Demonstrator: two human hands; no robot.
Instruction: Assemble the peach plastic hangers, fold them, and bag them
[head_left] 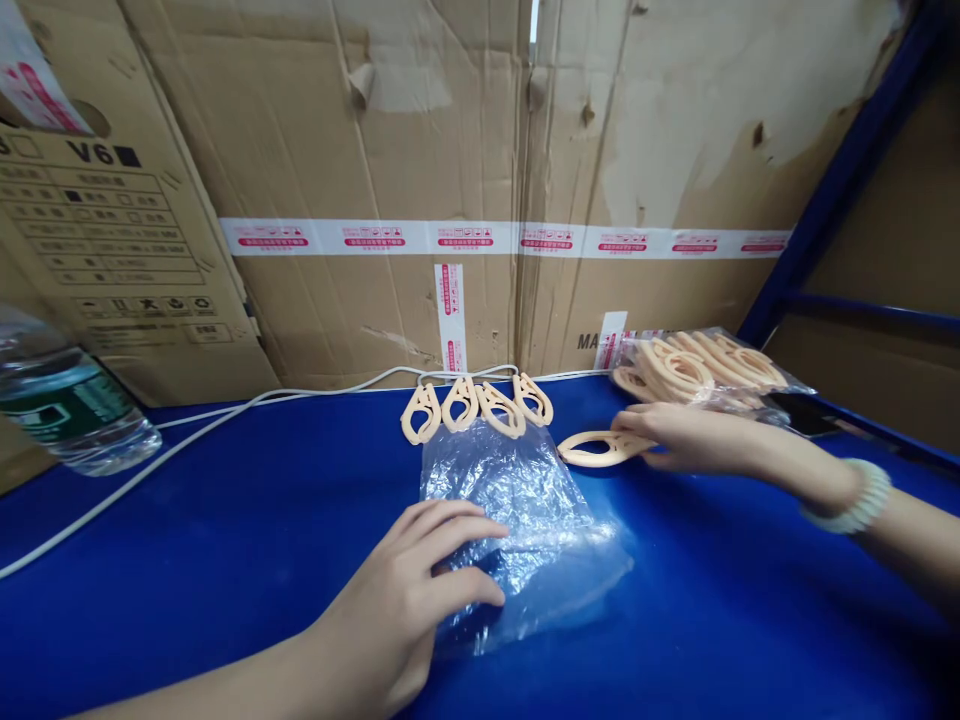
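Note:
A clear plastic bag (pixel 517 500) lies flat on the blue table (pixel 300 530). My left hand (pixel 427 590) rests on its left part, fingers apart and holding nothing. Along the bag's far edge sit several beige folding hangers (pixel 501 410) in a row. To the right of the bag, my right hand (pixel 667 435) grips another beige hanger (pixel 596 450) by its right end, low over the table. Behind that hand lies a pile of beige hangers in clear plastic (pixel 705 365).
Cardboard sheets (pixel 375 160) stand along the back. A water bottle (pixel 71 400) is at the left, with a white cable (pixel 202 425) running past it. A dark flat object (pixel 806 413) lies at the right, near a blue metal frame (pixel 840 170).

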